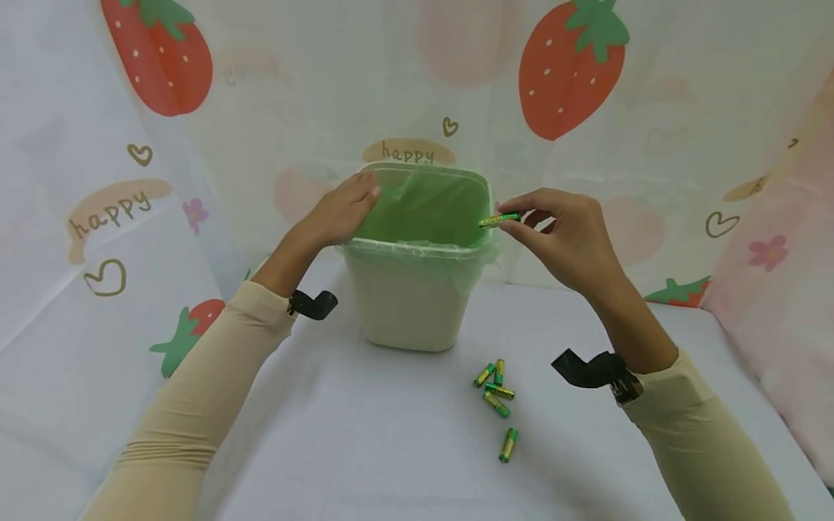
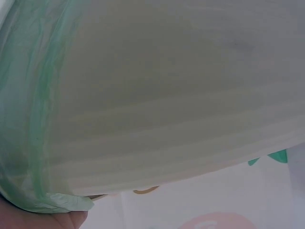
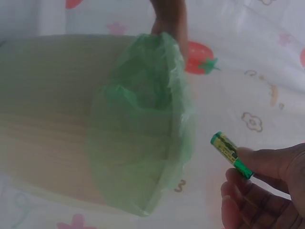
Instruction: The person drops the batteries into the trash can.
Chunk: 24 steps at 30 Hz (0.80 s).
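A cream trash bin (image 1: 409,304) stands upright, lined with a green plastic bag (image 1: 423,206) folded over its rim. My left hand (image 1: 344,208) holds the bin's left rim through the bag; in the left wrist view only a bit of that hand (image 2: 43,217) shows beside the bag's edge. My right hand (image 1: 565,228) pinches a green and yellow battery (image 1: 499,219) between thumb and fingers. In the head view that battery appears at the bin's right rim. The right wrist view shows the battery (image 3: 228,151) apart from the bag, just outside the opening.
Several similar batteries (image 1: 499,391) lie in a loose group on the white tabletop (image 1: 391,434), right of the bin's base. One single battery (image 1: 508,445) lies closer to me. A strawberry-printed cloth (image 1: 293,94) hangs behind the bin.
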### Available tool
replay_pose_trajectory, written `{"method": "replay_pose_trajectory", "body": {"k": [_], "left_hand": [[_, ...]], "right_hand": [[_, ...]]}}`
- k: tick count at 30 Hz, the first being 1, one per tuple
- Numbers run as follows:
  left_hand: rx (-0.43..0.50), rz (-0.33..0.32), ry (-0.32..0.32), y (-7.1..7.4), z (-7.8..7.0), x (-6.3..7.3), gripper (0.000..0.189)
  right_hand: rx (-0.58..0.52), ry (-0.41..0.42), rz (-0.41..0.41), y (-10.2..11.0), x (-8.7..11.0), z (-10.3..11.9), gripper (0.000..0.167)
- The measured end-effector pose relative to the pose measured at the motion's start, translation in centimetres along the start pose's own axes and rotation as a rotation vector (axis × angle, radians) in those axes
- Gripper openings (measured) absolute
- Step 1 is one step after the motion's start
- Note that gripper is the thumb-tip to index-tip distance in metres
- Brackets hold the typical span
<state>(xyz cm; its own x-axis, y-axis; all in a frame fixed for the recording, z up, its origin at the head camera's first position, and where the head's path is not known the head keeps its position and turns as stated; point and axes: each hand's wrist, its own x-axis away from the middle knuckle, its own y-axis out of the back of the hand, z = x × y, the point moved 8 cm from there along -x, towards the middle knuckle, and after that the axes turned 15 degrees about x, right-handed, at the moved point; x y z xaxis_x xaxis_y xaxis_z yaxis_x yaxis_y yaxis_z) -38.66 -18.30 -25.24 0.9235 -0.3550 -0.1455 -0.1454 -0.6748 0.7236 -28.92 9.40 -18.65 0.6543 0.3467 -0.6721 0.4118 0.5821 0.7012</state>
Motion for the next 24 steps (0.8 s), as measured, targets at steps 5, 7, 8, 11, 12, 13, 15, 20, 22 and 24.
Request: {"method": "replay_pose_trajectory", "body": {"k": [5, 7, 8, 11, 12, 13, 15, 20, 22, 24], "left_hand": [[-0.004, -0.002, 0.000, -0.1, 0.0, -0.1, 0.060], [-0.004, -0.001, 0.001, -0.1, 0.0, -0.1, 0.060], [-0.007, 0.002, 0.003, -0.1, 0.0, 0.0, 0.060], [-0.013, 0.010, 0.003, -0.1, 0.1, 0.0, 0.060], [-0.016, 0.013, 0.002, -0.1, 0.1, 0.0, 0.060], [-0.020, 0.014, 0.003, -0.1, 0.1, 0.0, 0.060], [-0.021, 0.016, 0.003, -0.2, 0.2, 0.0, 0.060], [-0.023, 0.016, 0.000, -0.2, 0.1, 0.0, 0.060], [-0.025, 0.017, 0.001, -0.2, 0.0, -0.1, 0.060], [-0.023, 0.018, 0.000, -0.2, -0.1, -0.1, 0.060]], "right_hand": [[-0.002, 0.000, 0.056, -1.1, -0.9, 0.1, 0.014], [-0.011, -0.001, 0.082, -1.7, -1.4, 0.3, 0.013], [-0.017, 0.004, 0.095, -2.0, -1.6, 0.4, 0.012], [-0.027, 0.020, 0.127, -2.8, -2.4, 1.0, 0.012], [-0.025, 0.024, 0.139, -3.1, -2.6, 1.2, 0.011], [-0.026, 0.025, 0.150, -3.4, -2.8, 1.4, 0.011], [-0.020, 0.029, 0.173, -3.8, -3.2, 1.8, 0.011], [-0.009, 0.037, 0.222, -5.0, -4.1, 2.3, 0.011], [-0.006, 0.039, 0.242, -5.5, -4.4, 2.4, 0.012], [0.001, 0.040, 0.260, -6.0, -4.7, 2.5, 0.012]]}}
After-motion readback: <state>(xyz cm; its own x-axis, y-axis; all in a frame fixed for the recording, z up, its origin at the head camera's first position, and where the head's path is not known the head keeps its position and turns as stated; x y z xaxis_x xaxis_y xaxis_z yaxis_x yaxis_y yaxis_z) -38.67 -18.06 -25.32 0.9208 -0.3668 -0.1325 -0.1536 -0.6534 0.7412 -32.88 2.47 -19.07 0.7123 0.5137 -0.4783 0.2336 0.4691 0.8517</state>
